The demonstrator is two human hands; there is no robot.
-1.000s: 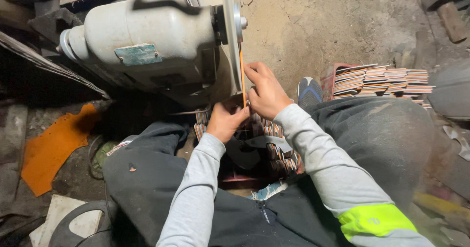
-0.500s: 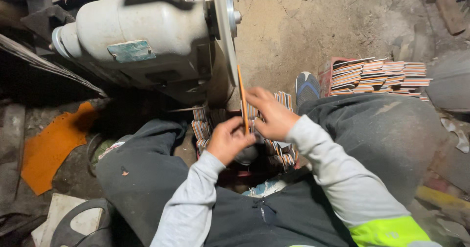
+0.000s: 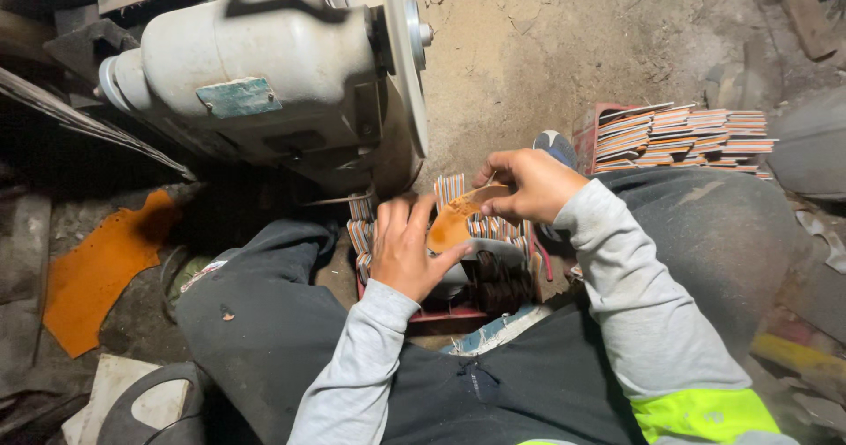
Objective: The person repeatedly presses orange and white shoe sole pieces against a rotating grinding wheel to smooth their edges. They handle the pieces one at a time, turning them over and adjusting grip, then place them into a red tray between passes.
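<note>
An orange sole-shaped piece [image 3: 454,220] is held between both hands, low over the lap. The left hand [image 3: 404,249] is closed on its near edge, thumb laid against the side and fingers spread up over the top. The right hand [image 3: 527,184] is curled around the far end, fingertips pinched on the rim. Both grey sleeves are seen running back toward the camera, with a bright yellow-green band on the right one.

Directly beneath the hands, a red crate [image 3: 441,315] is packed with striped pieces [image 3: 493,227] standing on edge, and darker pieces are seen in its near part. Dark trousers are spread to either side of the hands. A blue shoe tip [image 3: 557,145] shows just beyond the right hand.

Beyond the left hand, a pale motor [image 3: 256,75] is mounted with a thin disc [image 3: 407,57] at its end, the disc edge standing just above and apart from the held piece. Whether the disc is turning cannot be told.

Further right of the right hand, a stack [image 3: 683,137] of striped pieces is laid in rows on the dirt floor [image 3: 546,48]. Well to the left of the left hand, an orange sheet [image 3: 101,264] is lying flat on the floor
</note>
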